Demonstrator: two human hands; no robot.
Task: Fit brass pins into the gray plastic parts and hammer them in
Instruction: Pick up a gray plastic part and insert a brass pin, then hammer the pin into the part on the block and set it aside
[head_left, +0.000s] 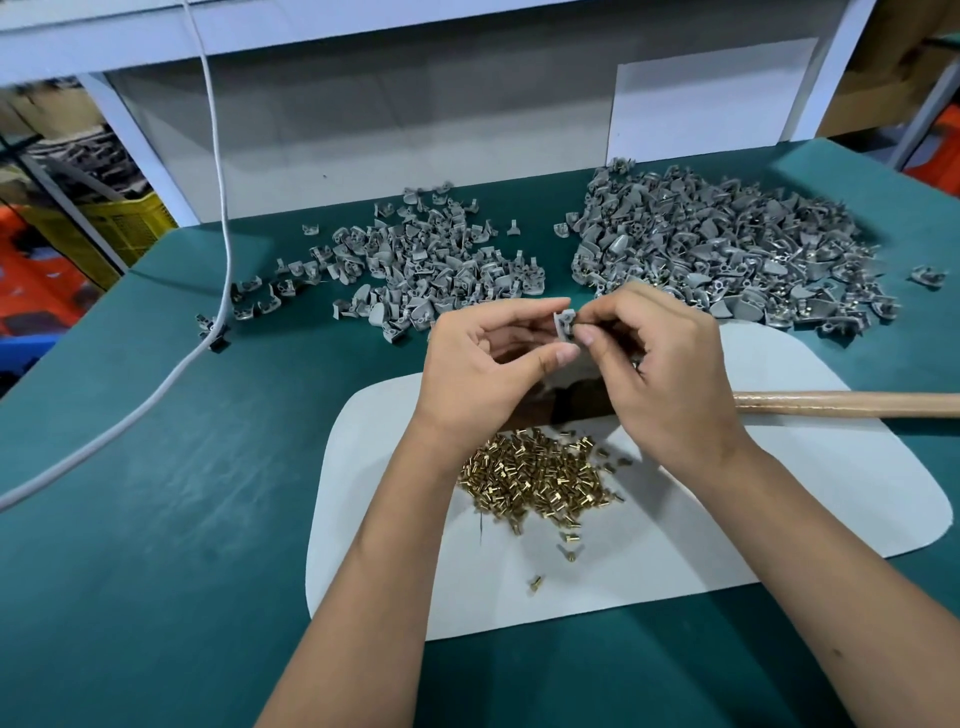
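My left hand (483, 364) pinches a small gray plastic part (565, 325) between thumb and fingers, held up over the white mat (779, 519). My right hand (665, 364) meets it from the right, fingertips pinched at the part; a pin between them is too small to tell. A heap of brass pins (540, 478) lies on the mat below my hands. The hammer's wooden handle (847, 404) lies across the mat to the right, its head hidden behind my right hand.
Two piles of gray parts sit at the back of the green table: a smaller one (415, 265) at left, a larger one (727, 244) at right. A white cable (218, 260) runs down the left side. A white wall panel closes the back.
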